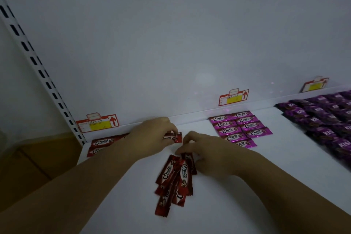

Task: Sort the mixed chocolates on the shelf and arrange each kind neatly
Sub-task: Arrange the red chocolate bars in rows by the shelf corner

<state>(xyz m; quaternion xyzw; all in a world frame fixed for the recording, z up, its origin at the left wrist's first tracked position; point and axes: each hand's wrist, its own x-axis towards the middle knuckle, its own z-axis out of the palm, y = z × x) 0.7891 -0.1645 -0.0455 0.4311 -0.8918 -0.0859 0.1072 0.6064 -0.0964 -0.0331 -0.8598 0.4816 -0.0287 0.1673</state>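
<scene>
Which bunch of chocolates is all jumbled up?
The loose red Choco wrappers heaped at the front, by the right hand; the pink Choco packets and the purple packets lie in tidy rows.

white script "choco" on loose red wrappers (175, 176), near centre; smaller line beneath unreadable. same "choco" on flat red wrappers (101, 143), far left. "choco" partly covered on single red wrapper (175, 137) pinched by left hand (152, 135). "choco" on pink wrappers (240, 128), two columns, right of centre. white capitals "kis", cut off, on purple wrappers (321, 121), far right. three price tags (234, 97) on back rail (193, 118): red up-arrow, yellow patch, handwriting illegible.
</scene>
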